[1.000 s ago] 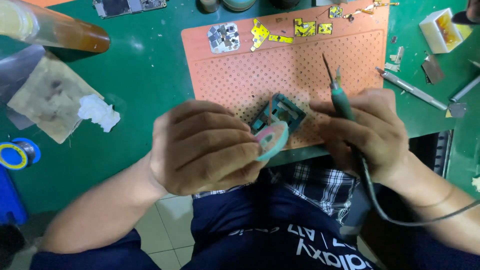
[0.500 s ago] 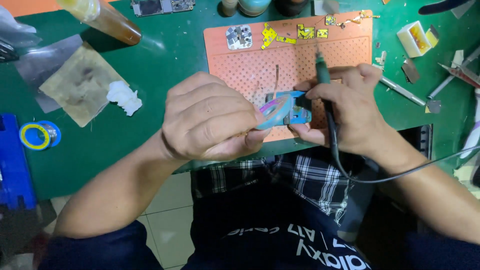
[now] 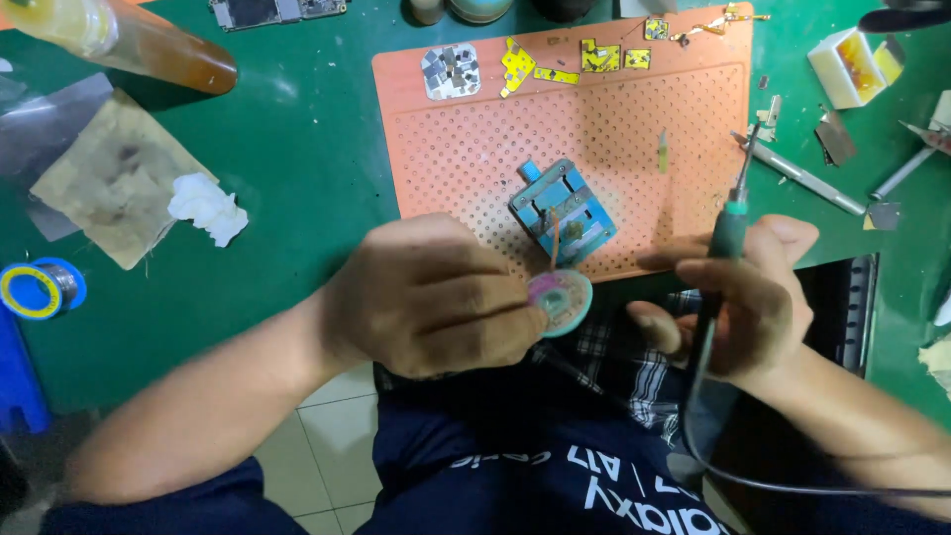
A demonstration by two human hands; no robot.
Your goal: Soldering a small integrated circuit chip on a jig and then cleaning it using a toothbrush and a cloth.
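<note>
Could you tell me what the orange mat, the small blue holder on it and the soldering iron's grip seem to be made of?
Orange mat: probably silicone or rubber, matte, with a grid of small dimples. Blue holder: looks like anodised metal, with a slight sheen and crisp machined edges. Soldering iron in the right hand: dark green grip, likely matte plastic or rubber; its tip looks metallic.

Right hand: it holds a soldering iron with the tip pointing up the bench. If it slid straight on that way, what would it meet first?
Probably the metal tweezers lying just beyond the iron in the right hand, beside the orange mat. Height above the bench is unclear, so it might pass over them.
</note>
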